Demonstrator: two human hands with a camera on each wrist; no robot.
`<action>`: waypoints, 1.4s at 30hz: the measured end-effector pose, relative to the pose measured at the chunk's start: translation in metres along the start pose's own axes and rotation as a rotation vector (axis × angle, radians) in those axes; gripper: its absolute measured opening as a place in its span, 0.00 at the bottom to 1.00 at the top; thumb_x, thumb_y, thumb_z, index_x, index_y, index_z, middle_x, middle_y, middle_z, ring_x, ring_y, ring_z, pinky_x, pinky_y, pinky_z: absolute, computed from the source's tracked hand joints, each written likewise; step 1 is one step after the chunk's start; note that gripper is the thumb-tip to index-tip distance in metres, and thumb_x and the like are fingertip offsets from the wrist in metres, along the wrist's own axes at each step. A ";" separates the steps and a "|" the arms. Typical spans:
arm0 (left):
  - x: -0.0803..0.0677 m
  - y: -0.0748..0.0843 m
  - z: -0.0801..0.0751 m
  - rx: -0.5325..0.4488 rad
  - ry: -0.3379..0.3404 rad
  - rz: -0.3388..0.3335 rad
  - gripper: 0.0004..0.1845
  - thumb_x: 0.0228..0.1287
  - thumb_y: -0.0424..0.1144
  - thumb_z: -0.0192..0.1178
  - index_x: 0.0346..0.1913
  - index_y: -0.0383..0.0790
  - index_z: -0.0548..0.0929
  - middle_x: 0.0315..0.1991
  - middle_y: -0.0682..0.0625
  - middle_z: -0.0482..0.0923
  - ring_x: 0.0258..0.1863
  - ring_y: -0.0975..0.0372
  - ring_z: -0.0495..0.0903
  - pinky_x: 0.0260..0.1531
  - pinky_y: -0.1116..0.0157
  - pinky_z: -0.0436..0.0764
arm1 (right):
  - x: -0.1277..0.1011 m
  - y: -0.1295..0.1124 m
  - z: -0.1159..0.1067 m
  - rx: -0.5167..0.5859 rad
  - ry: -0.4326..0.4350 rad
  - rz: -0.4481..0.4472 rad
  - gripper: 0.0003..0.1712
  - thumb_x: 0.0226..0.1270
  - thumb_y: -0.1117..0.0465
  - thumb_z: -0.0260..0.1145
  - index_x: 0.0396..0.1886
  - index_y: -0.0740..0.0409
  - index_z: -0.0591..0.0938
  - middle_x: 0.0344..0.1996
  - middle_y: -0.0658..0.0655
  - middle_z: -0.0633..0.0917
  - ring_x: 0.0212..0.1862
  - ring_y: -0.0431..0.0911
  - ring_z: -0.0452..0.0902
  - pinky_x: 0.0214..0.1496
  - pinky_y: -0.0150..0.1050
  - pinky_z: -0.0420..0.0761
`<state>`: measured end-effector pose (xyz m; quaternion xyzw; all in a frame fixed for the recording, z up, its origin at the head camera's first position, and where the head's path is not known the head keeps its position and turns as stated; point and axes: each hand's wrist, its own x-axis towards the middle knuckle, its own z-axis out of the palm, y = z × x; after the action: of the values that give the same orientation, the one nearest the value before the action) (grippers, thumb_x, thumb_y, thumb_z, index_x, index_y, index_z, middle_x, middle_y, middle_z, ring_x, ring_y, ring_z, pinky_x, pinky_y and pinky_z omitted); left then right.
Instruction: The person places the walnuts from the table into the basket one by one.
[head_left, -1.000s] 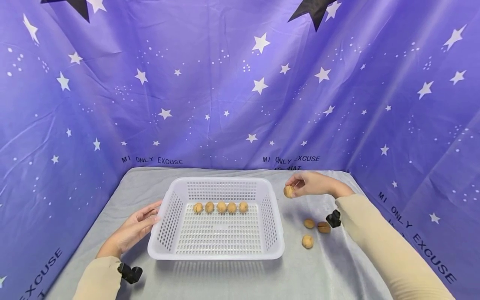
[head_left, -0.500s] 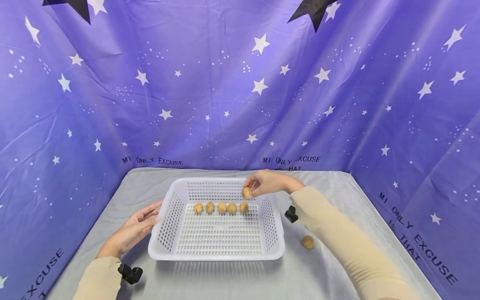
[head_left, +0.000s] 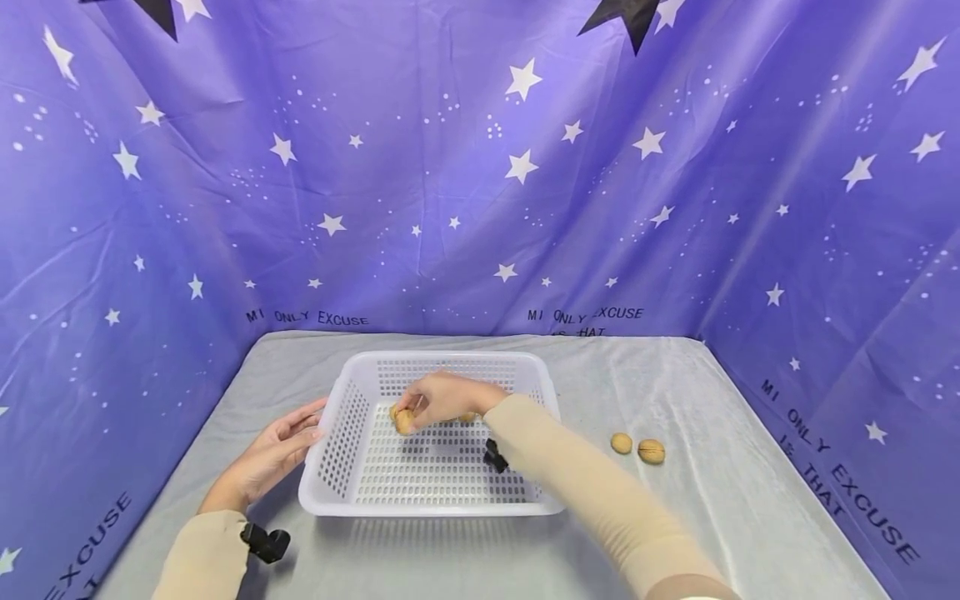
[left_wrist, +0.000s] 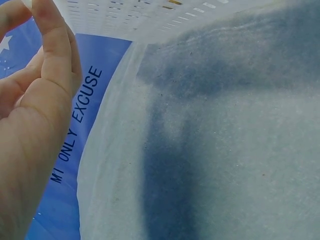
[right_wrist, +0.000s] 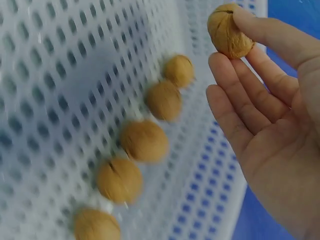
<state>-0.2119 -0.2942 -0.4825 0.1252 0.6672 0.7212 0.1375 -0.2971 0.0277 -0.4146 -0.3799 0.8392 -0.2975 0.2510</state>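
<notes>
The left hand (head_left: 273,454) rests with relaxed fingers against the near-left wall of the white basket (head_left: 341,487) on the bench. Farther in, the right hand (head_left: 442,397) pinches a walnut (right_wrist: 229,31) in its fingers over the row of walnuts (right_wrist: 145,141), so placing appears in hand; next, lowering it at the row's left end seems called for.

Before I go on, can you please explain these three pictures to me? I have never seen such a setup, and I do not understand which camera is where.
No machine here: a person works with two bare hands. The wide picture comes from a camera on the head; the two close ones come from cameras on each wrist. On a grey cloth-covered table stands a white plastic basket. The right hand reaches into it and pinches a walnut at its fingertips, beside a row of five walnuts on the basket floor. The left hand rests on the basket's left rim. Two more walnuts lie on the cloth to the right.
</notes>
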 end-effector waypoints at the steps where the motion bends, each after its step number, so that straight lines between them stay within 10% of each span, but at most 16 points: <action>1: -0.001 0.000 0.000 0.008 -0.001 0.002 0.34 0.76 0.28 0.52 0.77 0.27 0.50 0.60 0.48 0.74 0.56 0.63 0.79 0.58 0.65 0.79 | 0.004 -0.001 0.005 0.004 -0.002 -0.002 0.23 0.61 0.58 0.76 0.56 0.53 0.83 0.43 0.42 0.84 0.47 0.37 0.80 0.52 0.31 0.79; 22: -0.004 0.004 0.000 -0.007 0.005 0.007 0.34 0.75 0.26 0.52 0.77 0.26 0.50 0.59 0.49 0.75 0.55 0.63 0.79 0.58 0.65 0.78 | 0.039 0.003 0.057 0.012 0.078 0.026 0.23 0.58 0.60 0.77 0.54 0.58 0.84 0.39 0.44 0.83 0.41 0.33 0.77 0.49 0.25 0.77; 42: 0.000 0.000 0.001 -0.016 -0.011 0.019 0.33 0.75 0.26 0.51 0.76 0.25 0.50 0.59 0.48 0.75 0.55 0.64 0.78 0.58 0.66 0.78 | 0.000 -0.005 0.014 -0.015 0.012 0.063 0.26 0.62 0.62 0.74 0.60 0.58 0.81 0.50 0.52 0.85 0.48 0.37 0.78 0.54 0.30 0.78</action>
<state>-0.2120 -0.2936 -0.4822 0.1345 0.6595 0.7270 0.1355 -0.2858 0.0208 -0.4206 -0.3534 0.8543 -0.2854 0.2525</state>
